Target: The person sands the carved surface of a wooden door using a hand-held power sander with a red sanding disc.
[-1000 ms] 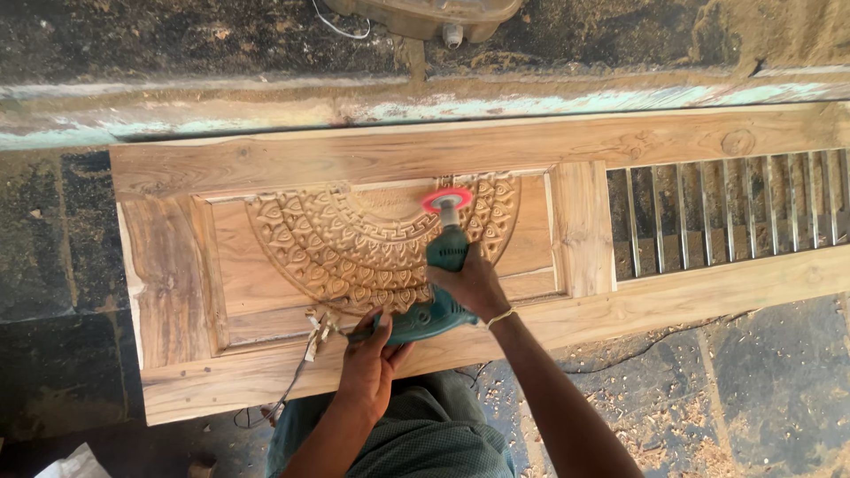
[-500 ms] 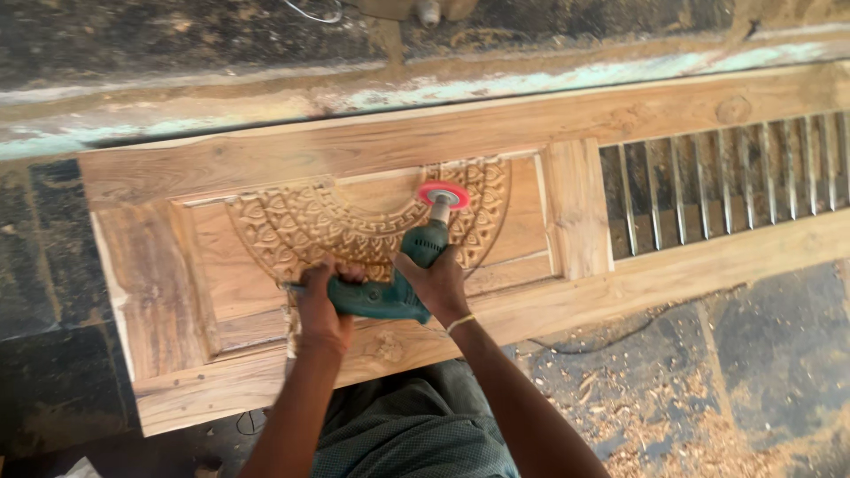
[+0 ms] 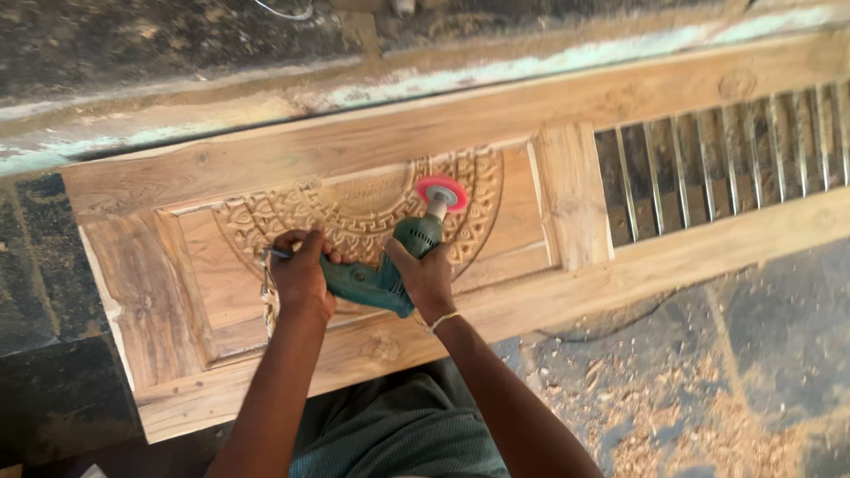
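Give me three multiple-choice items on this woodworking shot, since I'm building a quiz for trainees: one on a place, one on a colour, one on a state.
1. Where does the drill's disc sit?
A. On the slatted section
B. On the carved half-round pattern of the panel
C. On the floor

2. What colour is the disc?
A. Pink-red
B. Blue
C. Black

3. How is the green drill held?
A. By one hand only
B. Lying loose on the wood
C. By both hands

Answers:
1. B: the disc rests against the carved pattern of the wooden panel, left of the slats.
2. A: it shows pink-red at the tool's tip.
3. C: the left hand grips the rear handle and the right hand wraps the body near the front.
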